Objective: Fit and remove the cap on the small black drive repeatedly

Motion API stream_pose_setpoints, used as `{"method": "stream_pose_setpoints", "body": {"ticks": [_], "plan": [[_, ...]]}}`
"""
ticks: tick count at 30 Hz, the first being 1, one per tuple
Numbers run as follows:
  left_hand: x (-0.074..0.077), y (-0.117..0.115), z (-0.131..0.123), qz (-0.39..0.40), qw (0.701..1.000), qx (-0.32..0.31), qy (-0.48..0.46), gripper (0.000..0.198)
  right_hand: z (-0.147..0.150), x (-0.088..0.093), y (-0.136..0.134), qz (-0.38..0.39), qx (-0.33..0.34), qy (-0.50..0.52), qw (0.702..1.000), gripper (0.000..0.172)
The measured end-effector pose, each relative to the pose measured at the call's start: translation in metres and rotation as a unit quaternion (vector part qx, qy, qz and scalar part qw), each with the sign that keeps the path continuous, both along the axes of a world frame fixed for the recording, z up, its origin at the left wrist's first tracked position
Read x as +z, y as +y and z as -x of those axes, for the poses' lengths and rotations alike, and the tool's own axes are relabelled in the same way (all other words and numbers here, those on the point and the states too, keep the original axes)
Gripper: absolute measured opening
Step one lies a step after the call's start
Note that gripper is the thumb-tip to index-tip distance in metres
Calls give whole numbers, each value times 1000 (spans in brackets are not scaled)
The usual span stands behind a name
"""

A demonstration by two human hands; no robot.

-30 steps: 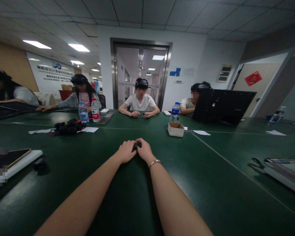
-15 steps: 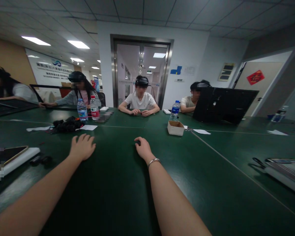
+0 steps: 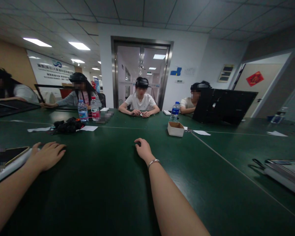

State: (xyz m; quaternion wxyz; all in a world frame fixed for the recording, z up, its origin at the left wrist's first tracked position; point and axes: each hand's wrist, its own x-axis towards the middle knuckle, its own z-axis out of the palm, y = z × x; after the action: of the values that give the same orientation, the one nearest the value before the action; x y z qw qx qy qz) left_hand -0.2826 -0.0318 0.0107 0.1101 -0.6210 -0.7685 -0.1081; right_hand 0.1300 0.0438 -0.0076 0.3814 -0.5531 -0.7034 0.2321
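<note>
My left hand [image 3: 48, 156] is palm down at the left, fingers stretched and apart, beside a phone [image 3: 13, 155] that lies on a white slab [image 3: 11, 168]. It covers the spot where small black items lay, so I cannot tell whether it touches them. My right hand [image 3: 144, 150], with a silver bangle [image 3: 153, 162] at the wrist, rests on the dark green table [image 3: 100, 196] near the middle. Its fingers curl around a small, dark, rounded object [image 3: 138, 143], mostly hidden by the hand; its kind is unclear.
An open cardboard box [image 3: 176, 130] and a water bottle [image 3: 175, 112] stand beyond my right hand. Past my left are a black bundle [image 3: 67, 125], paper [image 3: 88, 128] and two bottles [image 3: 83, 111]. Several people sit across the table. A black panel [image 3: 226, 105] stands at right.
My left hand has moved left and slightly nearer, from the open table to beside the phone, over the black items. My right hand stays in place, still around the small dark object.
</note>
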Motion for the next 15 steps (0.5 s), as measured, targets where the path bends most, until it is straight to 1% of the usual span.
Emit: {"method": "stream_pose_setpoints", "body": {"ticks": [3, 5, 8, 9, 11, 12, 15], "plan": [[-1, 1, 2, 29, 998, -1, 47, 49, 1, -1, 1, -2, 0, 5, 1000, 22], [0, 2, -1, 27, 997, -9, 72, 44, 1, -2, 2, -6, 1, 7, 1000, 23], [2, 5, -21, 21, 993, -39, 111, 42, 1, -2, 3, -5, 0, 12, 1000, 24], [3, 6, -33, 20, 991, -47, 120, 44, 2, -2, 3, -5, -1, 14, 1000, 24], [5, 11, -64, 16, 991, -65, 118, 48, 2, -2, 2, -5, -1, 15, 1000, 25], [6, 15, -83, 16, 992, -75, 98, 50, 1, -2, 2, -7, -1, 14, 1000, 26], [8, 31, -147, 35, 989, -143, 6, 51, 1, -4, 3, -15, 0, 10, 1000, 28]]}}
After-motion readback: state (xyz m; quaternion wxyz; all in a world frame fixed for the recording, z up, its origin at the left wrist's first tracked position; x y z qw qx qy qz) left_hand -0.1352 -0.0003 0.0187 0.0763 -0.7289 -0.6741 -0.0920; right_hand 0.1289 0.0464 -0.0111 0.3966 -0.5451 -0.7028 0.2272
